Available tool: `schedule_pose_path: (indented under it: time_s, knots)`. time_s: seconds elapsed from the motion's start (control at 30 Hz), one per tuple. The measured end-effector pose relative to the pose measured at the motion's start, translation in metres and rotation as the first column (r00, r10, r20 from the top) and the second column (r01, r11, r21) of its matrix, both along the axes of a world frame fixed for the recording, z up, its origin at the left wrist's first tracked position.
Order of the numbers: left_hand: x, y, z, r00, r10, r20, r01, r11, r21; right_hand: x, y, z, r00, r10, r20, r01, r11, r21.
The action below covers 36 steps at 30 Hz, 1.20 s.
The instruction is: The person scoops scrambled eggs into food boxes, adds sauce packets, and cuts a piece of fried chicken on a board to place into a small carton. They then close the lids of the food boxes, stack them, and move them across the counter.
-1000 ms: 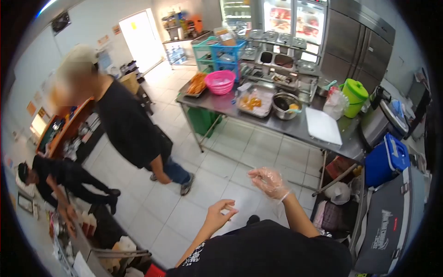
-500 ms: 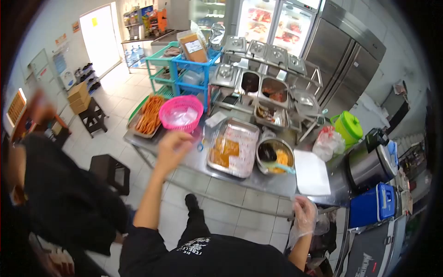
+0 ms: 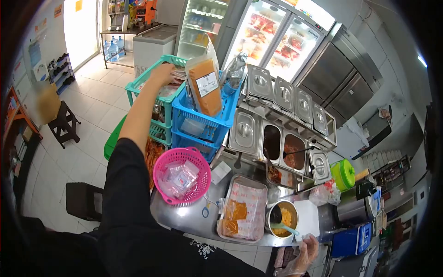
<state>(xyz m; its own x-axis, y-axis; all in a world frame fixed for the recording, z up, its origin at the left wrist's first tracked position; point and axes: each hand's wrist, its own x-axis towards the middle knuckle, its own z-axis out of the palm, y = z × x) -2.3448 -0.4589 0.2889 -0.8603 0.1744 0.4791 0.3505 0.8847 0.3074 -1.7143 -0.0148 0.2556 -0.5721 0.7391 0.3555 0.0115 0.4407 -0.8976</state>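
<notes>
My left hand (image 3: 162,75) is bare and reaches into the top of the teal basket (image 3: 152,98). Its fingers are bent over thin clear plastic packets (image 3: 177,75), partly hiding them. Right beside it stands a pouch of orange-brown contents (image 3: 206,87) with a white label, in the blue basket (image 3: 203,119). My right hand (image 3: 306,255), in a clear plastic glove, hovers by the table's front edge, fingers loosely curled and holding nothing visible. Nearest to it are a white board (image 3: 308,217) and a metal pot (image 3: 282,236) of yellow food with a ladle in it.
A pink colander (image 3: 203,187) with plastic bags sits on the steel table (image 3: 168,210), near blue-handled scissors (image 3: 206,211). A metal tray (image 3: 249,203) holds orange-brown packets. Behind are lidded steel pans (image 3: 244,131). Stools (image 3: 83,201) stand on the floor to the left.
My left hand has moved from above the table, near the pink colander, up and forward into the teal basket. The view has shifted. The co-worker at the left is mostly gone from sight.
</notes>
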Motion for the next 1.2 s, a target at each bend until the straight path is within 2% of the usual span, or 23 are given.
schedule_pose_path:
  time_s: [0.03, 0.07, 0.17, 0.27, 0.37, 0.47, 0.57, 0.67, 0.77, 0.87, 0.97, 1.07, 1.1, 1.2]
  knots:
    - [-0.011, 0.004, 0.001, 0.997, 0.017, 0.073, -0.01, 0.996, -0.092, 0.004, -0.007, 0.01, 0.994, -0.001, 0.105, 0.022, 0.98, -0.196]
    - [-0.021, 0.007, 0.001, 0.989, 0.037, 0.144, -0.01, 0.983, -0.186, 0.004, -0.007, 0.007, 0.993, -0.009, 0.117, 0.027, 0.987, -0.156]
    - [-0.073, -0.002, -0.007, 0.916, -0.116, 0.384, 0.171, 0.979, -0.113, 0.002, -0.017, 0.006, 0.991, -0.021, 0.133, 0.034, 0.995, -0.091]
    - [-0.079, -0.006, 0.006, 0.863, -0.196, 0.465, 0.193, 0.98, 0.056, -0.005, -0.024, 0.009, 0.978, -0.054, 0.201, 0.073, 0.993, -0.088]
    - [-0.072, -0.005, 0.024, 0.741, -0.151, 0.655, 0.012, 0.977, 0.212, -0.015, -0.03, 0.009, 0.985, -0.086, 0.153, 0.107, 0.986, -0.131]
    - [-0.099, -0.02, -0.015, 0.934, -0.216, 0.286, 0.242, 0.968, -0.059, -0.033, -0.04, 0.013, 0.98, -0.071, 0.187, 0.094, 0.989, -0.115]
    - [-0.081, -0.012, -0.009, 0.975, -0.124, 0.182, 0.132, 0.991, -0.03, -0.044, -0.043, 0.013, 0.98, -0.045, 0.192, 0.074, 0.987, -0.143]
    - [-0.071, -0.007, 0.008, 0.974, -0.014, 0.225, 0.022, 0.999, -0.034, -0.05, -0.042, 0.013, 0.974, -0.061, 0.219, 0.082, 0.993, -0.089]
    - [-0.078, -0.006, 0.002, 0.994, 0.019, 0.109, -0.033, 0.992, 0.124, -0.049, -0.035, 0.003, 0.982, -0.036, 0.183, 0.061, 0.989, -0.133]
    - [-0.081, -0.011, 0.014, 0.995, -0.011, -0.099, 0.04, 0.957, 0.288, -0.055, -0.03, -0.015, 0.99, -0.126, 0.066, 0.128, 0.991, -0.031]
    - [-0.075, -0.015, 0.036, 0.937, 0.063, -0.344, 0.098, 0.896, 0.432, -0.061, -0.023, -0.01, 0.995, -0.088, 0.043, 0.088, 0.996, 0.0]
    - [-0.032, -0.026, 0.076, 0.924, -0.017, -0.383, 0.238, 0.809, 0.537, -0.081, -0.023, 0.008, 0.997, -0.014, -0.078, 0.012, 1.0, -0.02]
    - [-0.013, -0.031, 0.089, 0.957, -0.072, -0.281, 0.228, 0.785, 0.576, -0.089, -0.021, 0.012, 0.994, 0.047, -0.1, -0.049, 0.999, -0.014]
    - [0.055, -0.045, 0.113, 0.958, -0.227, -0.176, 0.287, 0.795, 0.534, -0.121, -0.024, 0.014, 0.971, 0.163, -0.175, -0.146, 0.983, 0.107]
